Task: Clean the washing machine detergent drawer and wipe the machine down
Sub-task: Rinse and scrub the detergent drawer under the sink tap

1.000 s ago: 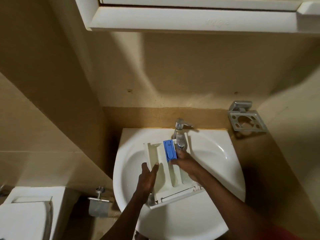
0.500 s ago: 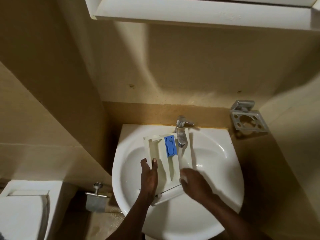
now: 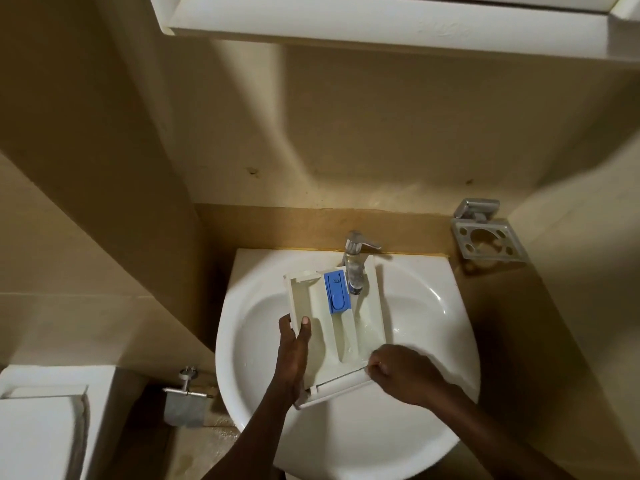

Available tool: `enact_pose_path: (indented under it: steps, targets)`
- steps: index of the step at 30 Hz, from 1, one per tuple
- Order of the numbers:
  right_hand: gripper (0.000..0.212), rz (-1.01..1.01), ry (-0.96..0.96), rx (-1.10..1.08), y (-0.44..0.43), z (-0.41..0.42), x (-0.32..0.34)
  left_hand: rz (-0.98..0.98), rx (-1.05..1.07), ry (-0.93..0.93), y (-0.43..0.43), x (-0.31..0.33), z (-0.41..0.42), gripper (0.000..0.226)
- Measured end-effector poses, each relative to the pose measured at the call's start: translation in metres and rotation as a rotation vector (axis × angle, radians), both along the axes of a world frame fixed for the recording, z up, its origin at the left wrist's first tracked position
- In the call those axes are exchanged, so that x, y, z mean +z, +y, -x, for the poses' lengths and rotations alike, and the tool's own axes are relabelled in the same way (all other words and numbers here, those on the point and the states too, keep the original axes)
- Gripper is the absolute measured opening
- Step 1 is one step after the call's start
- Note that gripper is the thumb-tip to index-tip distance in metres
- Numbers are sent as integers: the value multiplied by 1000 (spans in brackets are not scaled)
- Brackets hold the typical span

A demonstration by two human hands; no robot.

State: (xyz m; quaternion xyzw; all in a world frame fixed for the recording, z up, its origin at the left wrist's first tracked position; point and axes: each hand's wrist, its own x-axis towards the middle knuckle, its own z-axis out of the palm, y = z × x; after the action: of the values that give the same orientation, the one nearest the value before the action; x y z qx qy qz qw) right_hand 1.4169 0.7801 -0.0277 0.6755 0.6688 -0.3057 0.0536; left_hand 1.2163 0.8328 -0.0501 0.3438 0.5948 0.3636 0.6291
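Note:
A white detergent drawer (image 3: 323, 327) with a blue insert (image 3: 336, 292) lies over the white sink (image 3: 433, 334), its far end under the chrome tap (image 3: 356, 265). Water runs from the tap into the drawer's right compartment. My left hand (image 3: 292, 351) grips the drawer's left wall, thumb inside and fingers outside. My right hand (image 3: 398, 370) is curled at the drawer's near right corner, by its front panel; whether it holds anything there is hidden.
A metal toothbrush holder (image 3: 485, 239) is fixed to the wall at the right. A white cabinet (image 3: 381, 22) hangs overhead. A toilet cistern (image 3: 45, 420) stands at the lower left, with a small metal holder (image 3: 187, 400) between it and the sink.
My right hand has moved from the far end near the tap down to the drawer's near right corner. The left hand keeps its grip on the left wall.

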Motion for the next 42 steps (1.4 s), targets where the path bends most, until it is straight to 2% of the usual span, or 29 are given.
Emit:
enact_pose_path:
  steps: [2,4,6,9,11,13,17,20,25,26,28,29,31,33,38,40,42]
  targets:
    - [39,-21,-120,10,-5,-5,-3,-7,-3,7,-1,-2,-1,34]
    - [62,-131,-181,98,-14,14,1,-9,1,37,-3,-3,-1,35]
    - [66,-209,-56,206,-27,47,5,-7,4,49,-3,-4,-2,36]
    - [48,-175,186,261,-29,83,8,-8,4,72,-2,-5,-2,35]
    - [36,-28,388,84,-15,77,10,-2,-6,40,1,-4,0,32]
    - [26,84,472,-97,-3,50,8,18,-20,2,4,-5,2,29]
    - [21,-51,293,-367,9,3,3,97,-94,-53,10,-8,11,32]
    - [4,-48,245,-508,13,6,-3,155,-166,-37,7,-2,11,33]
    - [17,-333,327,-868,18,6,-5,155,-157,36,9,0,12,37]
    - [24,-262,376,-916,22,3,-7,146,-145,42,9,-1,14,42]
    - [48,33,449,-849,26,-3,-12,132,-138,42,10,-3,18,52]
    - [51,173,439,-754,29,-5,-13,124,-140,57,11,-3,20,52]
    - [43,369,406,-602,35,-5,-8,110,-178,123,13,-4,22,48]
    - [43,449,435,-600,49,-7,-7,103,-235,191,15,-4,24,53]
    - [51,237,815,-870,89,6,15,137,-304,184,19,-1,30,58]
    - [55,85,841,-925,95,19,21,151,-307,185,21,-2,33,60]
    - [62,-45,779,-931,94,26,12,132,-312,197,22,-5,34,67]
